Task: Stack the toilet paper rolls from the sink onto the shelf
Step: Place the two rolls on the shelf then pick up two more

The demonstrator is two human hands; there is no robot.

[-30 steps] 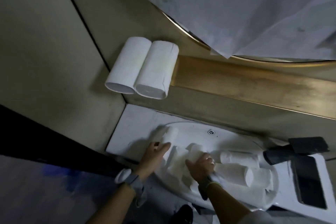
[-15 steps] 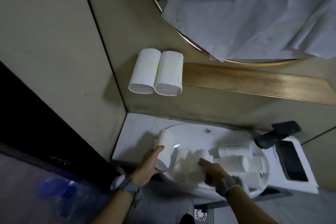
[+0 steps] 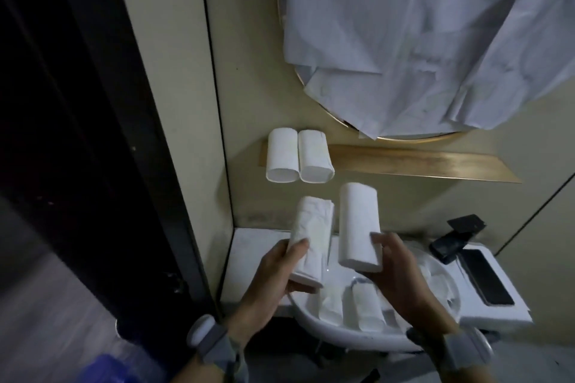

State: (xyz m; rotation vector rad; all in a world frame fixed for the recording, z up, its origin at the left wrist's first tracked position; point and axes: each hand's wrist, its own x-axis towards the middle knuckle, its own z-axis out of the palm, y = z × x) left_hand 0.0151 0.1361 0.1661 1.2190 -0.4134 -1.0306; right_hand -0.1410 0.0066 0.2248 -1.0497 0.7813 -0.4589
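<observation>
Left hand [image 3: 273, 274]: clasps one crumpled toilet paper roll [image 3: 311, 239], raised above the sink [image 3: 357, 333]; right hand [image 3: 401, 277]: clasps a smoother roll [image 3: 357, 227] just beside it. Brass shelf [image 3: 420, 162]: two rolls [image 3: 298, 154] lying side by side, touching, at its left end. Sink basin: several loose rolls [image 3: 364, 308]; black faucet [image 3: 451, 242] to the right, pale cloth [image 3: 420, 34] draped over the round mirror above.

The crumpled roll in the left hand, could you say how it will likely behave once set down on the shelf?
The crumpled roll looks soft and squashed, so it probably yields under the left hand. Flattened, it seems less apt to roll. It may sit unevenly beside the two rolls on the shelf.
</observation>
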